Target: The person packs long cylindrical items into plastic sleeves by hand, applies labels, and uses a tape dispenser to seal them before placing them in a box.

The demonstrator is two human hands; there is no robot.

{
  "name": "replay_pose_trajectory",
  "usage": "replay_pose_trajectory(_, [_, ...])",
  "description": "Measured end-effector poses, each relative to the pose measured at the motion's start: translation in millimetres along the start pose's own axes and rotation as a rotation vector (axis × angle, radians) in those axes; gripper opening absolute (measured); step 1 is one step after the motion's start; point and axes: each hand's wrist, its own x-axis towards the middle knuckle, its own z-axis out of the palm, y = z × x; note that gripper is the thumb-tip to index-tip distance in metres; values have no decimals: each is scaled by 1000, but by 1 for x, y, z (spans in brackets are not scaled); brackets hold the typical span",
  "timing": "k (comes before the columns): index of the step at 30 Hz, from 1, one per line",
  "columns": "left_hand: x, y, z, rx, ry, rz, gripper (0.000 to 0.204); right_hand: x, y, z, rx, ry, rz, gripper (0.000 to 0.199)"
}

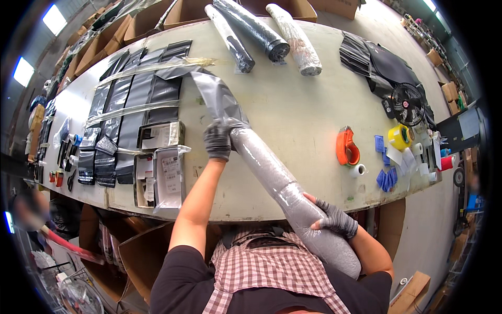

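Observation:
A long grey roll (pixel 272 175) in shiny clear wrap lies slantwise in front of me, its near end resting against my chest. At its far end a dark grey plastic bag (pixel 215 94) stretches up over the table, flattened and creased. My left hand (pixel 217 140), in a grey striped glove, is closed on the bag where it meets the roll's end. Wrapped around the near part of the roll is my right hand (pixel 337 220), in a matching fingerless glove, its thumb and fingers on the wrap. The bag's opening is not clearly visible.
Three wrapped rolls (pixel 251 31) lie at the table's far edge. Stacks of dark plastic bags (pixel 133 104) and open boxes (pixel 168 175) are at left. To the right are an orange tape dispenser (pixel 346 147), yellow tape (pixel 400 137), blue packets (pixel 387 179) and a black fan (pixel 407 104).

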Motion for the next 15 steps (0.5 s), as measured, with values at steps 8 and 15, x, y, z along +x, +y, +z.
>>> replay_pose_trajectory(8, [0, -81, 75, -549, -161, -826, 52, 71, -23, 3, 204, -68, -60, 95])
replay_pose_trajectory(15, [88, -61, 44, 40, -433, -592, 45, 188, -28, 35, -814, 204, -32, 92])
